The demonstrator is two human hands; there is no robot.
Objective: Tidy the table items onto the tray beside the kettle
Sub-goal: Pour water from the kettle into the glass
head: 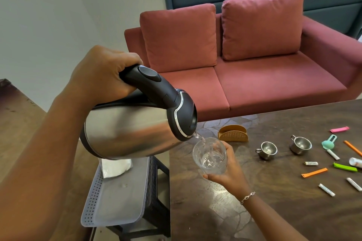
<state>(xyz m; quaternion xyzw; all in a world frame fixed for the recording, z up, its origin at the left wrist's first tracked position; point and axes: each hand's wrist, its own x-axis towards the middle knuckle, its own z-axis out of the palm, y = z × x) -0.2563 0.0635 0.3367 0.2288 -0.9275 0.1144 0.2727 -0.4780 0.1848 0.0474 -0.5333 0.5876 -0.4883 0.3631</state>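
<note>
1. Two hands are busy: the left hand (101,72) has its fingers wrapped tight round the black handle of a steel kettle (127,129), tipped spout-down, and the right hand (225,170) grasps a clear glass (210,155) just under the spout, over the worktop's left edge.
2. A thin stream of water runs from the spout into the glass, which holds a little water at its bottom.
3. Below the kettle, off the worktop's left edge, a grey perforated tray (115,197) rests on a dark stand; it holds a white crumpled item (115,165), partly hidden by the kettle and hard to identify.
4. On the worktop (274,211), two small steel cups (266,150) stand near the far edge; both look empty.
5. A tan holder (233,133) stands near the far edge, left of the cups; nothing shows in it.
6. Toward the right edge lie coloured clips (314,172), white sachets (326,190) and a teal scoop (329,142).
7. A white object (355,162) is cut off by the frame's right side, so I cannot tell what it is.
</note>
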